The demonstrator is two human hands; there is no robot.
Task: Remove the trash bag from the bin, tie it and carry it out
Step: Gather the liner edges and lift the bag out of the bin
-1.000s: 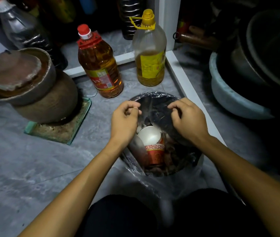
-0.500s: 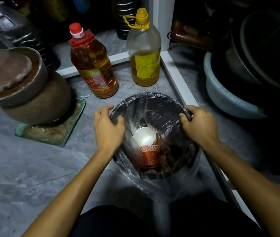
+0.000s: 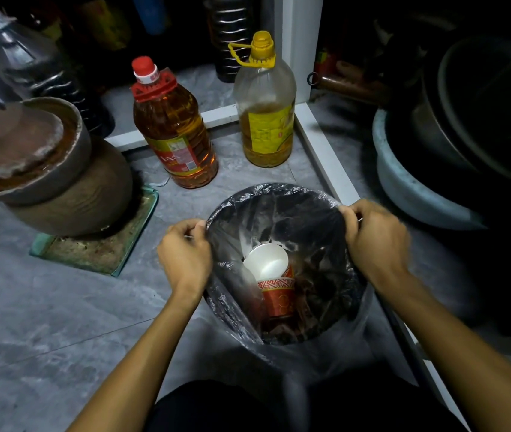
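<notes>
A round dark bin stands on the grey floor, lined with a clear trash bag whose edge folds over the rim. Inside lie a red and white paper cup and dark scraps. My left hand pinches the bag's edge at the bin's left rim. My right hand pinches the bag's edge at the right rim. The bag's mouth is stretched wide between the two hands.
Two oil bottles, one with a red cap and one with a yellow cap, stand just behind the bin. A brown clay jar sits on a green tray at left. A pale basin holding dark pots is at right, past a white frame.
Both hands moved apart from the middle of the bin's mouth to its left and right rims, then closed on the bag's edge there.
</notes>
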